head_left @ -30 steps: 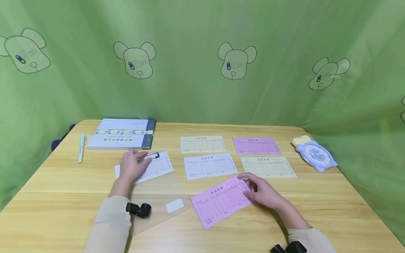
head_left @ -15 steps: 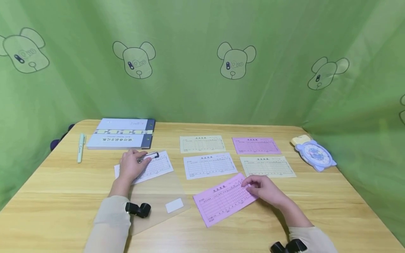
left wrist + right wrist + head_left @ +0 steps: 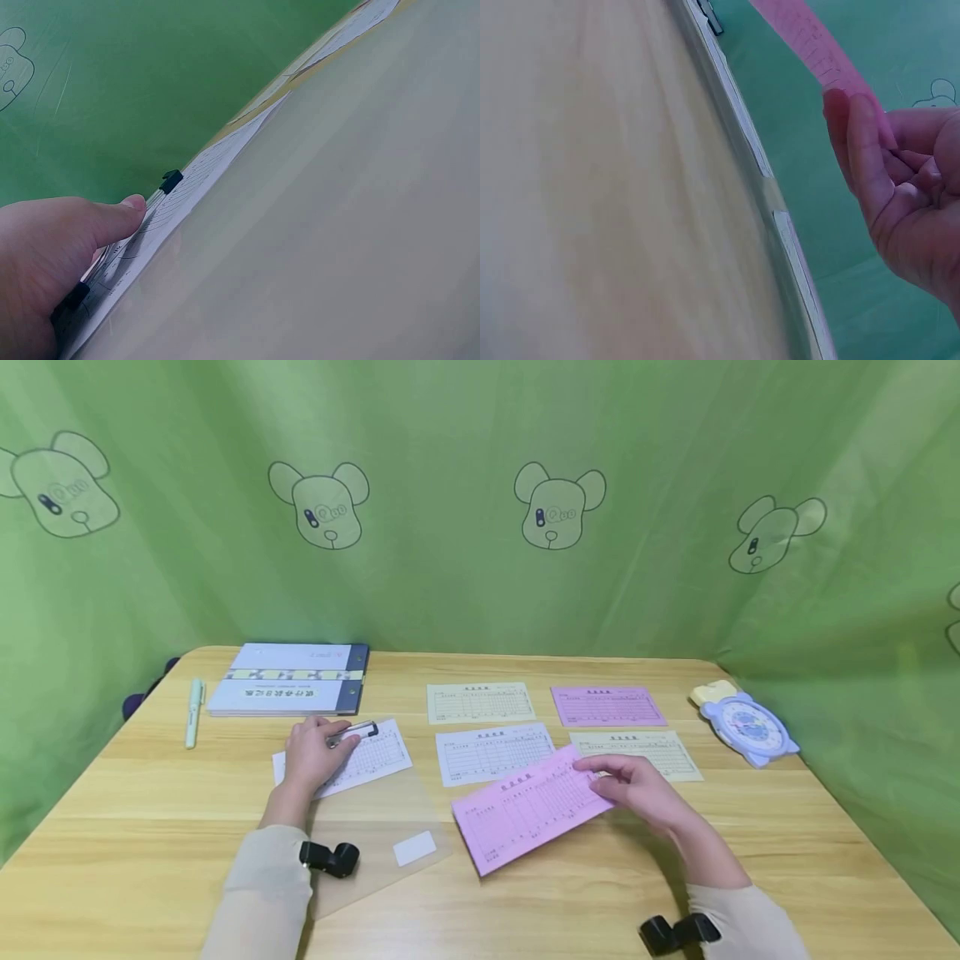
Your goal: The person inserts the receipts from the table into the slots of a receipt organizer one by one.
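My left hand holds the metal clip of a clear board, its thumb across the clip in the left wrist view. Under the clip lies a white form. My right hand pinches the right end of a pink form, thumb on one face and fingers on the other. In the right wrist view the pink form is raised above the table. Its far corner in the head view overlaps the white form and the pale green form on the table.
A pale yellow-green form and another pink form lie farther back. At the back left are a blue notebook and a green pen. A blue animal-shaped clock touches a yellow block at the right.
The pink form in my right hand has moved up and away from the near edge, lifted off the table. My left hand has stayed on the clip.
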A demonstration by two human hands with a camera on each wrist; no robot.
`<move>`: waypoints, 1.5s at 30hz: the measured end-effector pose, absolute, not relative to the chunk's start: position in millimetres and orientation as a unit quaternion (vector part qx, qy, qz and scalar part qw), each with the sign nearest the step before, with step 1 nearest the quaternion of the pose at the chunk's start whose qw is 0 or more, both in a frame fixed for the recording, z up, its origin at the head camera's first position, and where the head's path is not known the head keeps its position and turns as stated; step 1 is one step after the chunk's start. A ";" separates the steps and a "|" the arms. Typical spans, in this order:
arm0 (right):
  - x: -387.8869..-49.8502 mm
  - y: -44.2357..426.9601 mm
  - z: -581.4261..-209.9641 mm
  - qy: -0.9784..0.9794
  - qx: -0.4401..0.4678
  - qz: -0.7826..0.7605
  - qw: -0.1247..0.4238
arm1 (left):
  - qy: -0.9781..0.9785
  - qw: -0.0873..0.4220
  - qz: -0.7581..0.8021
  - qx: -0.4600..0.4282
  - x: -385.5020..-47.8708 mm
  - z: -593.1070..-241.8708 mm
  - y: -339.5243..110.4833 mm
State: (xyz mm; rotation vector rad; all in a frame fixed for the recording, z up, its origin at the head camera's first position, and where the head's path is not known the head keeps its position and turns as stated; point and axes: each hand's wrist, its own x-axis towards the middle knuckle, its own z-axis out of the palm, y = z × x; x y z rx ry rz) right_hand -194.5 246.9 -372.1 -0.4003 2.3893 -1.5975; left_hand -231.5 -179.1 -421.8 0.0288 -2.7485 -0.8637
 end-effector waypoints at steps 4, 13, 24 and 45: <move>-199.9 237.9 -368.8 0.805 -0.128 -0.565 0.130 | -0.946 0.128 -0.297 0.012 -231.8 -422.6 -178.9; -219.8 204.2 -368.0 0.770 -0.134 -0.611 0.128 | -0.944 0.137 -0.301 0.006 -231.4 -422.8 -179.8; -240.0 160.1 -377.9 0.759 -0.110 -0.629 0.127 | -0.944 0.133 -0.303 0.012 -232.8 -422.1 -179.5; -244.2 77.8 -381.7 0.783 -0.062 -0.603 0.140 | -0.948 0.118 -0.296 0.012 -232.4 -419.5 -179.8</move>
